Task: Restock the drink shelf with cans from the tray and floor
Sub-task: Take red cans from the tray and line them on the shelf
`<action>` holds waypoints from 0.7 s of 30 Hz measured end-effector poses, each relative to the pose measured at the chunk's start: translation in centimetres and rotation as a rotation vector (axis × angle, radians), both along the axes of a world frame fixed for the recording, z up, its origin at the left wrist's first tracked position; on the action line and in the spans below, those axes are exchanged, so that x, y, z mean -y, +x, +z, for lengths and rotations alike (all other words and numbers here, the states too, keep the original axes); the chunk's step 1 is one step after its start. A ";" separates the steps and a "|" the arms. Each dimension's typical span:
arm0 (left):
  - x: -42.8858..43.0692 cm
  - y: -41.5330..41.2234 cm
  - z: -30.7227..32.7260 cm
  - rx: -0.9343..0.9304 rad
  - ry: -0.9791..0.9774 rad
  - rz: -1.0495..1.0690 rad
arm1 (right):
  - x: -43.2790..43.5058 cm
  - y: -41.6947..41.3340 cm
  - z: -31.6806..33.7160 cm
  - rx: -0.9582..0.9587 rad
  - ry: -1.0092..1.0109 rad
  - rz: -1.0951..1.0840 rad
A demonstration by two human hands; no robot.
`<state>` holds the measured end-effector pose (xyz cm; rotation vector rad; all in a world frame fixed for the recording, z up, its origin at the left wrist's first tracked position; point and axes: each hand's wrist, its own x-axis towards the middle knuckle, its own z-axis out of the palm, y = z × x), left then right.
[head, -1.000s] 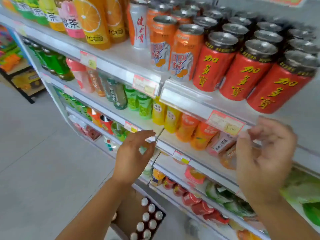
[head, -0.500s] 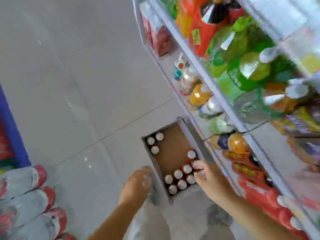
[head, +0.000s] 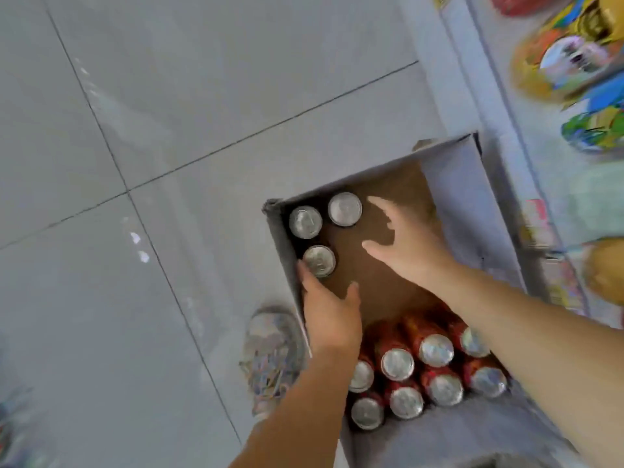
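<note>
Cans (head: 319,261) stand in the tray's (head: 466,197) far corner, just past spread fingers (head: 381,207) of both hands. Left hand (head: 329,319), earlier outside the tray, now reaches inside. Right hand (head: 410,248) has left the near cans (head: 397,364).

Roughly eleven cans (head: 396,364), one tray (head: 472,204)

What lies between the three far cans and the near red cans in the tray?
In the head view, only bare brown tray floor, with the left hand and right hand over it.

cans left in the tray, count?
11. Three cans in the tray's far left corner, by the left hand; eight clustered at the near end, under the right forearm, which may hide more.
</note>
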<state>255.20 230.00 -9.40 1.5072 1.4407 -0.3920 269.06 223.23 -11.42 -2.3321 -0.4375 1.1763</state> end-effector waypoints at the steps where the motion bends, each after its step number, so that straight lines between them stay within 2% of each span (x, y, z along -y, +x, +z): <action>1: 0.5 0.2 -1.0 0.008 0.028 0.030 | -0.3 0.2 -0.9 0.001 0.017 0.031; 6: 1.9 1.4 -3.4 0.027 0.103 0.100 | -1.6 0.5 -3.5 -0.009 0.065 0.084; 14: 0.1 0.9 -6.8 0.102 0.155 0.107 | -3.1 0.7 -5.7 0.208 0.132 0.060; 17: 0.0 0.6 -6.4 0.152 0.136 0.139 | -1.8 0.7 -4.8 0.221 0.162 -0.040; 21: 0.0 0.5 -2.6 0.153 0.115 0.052 | 1.0 0.9 -0.1 0.234 0.156 -0.180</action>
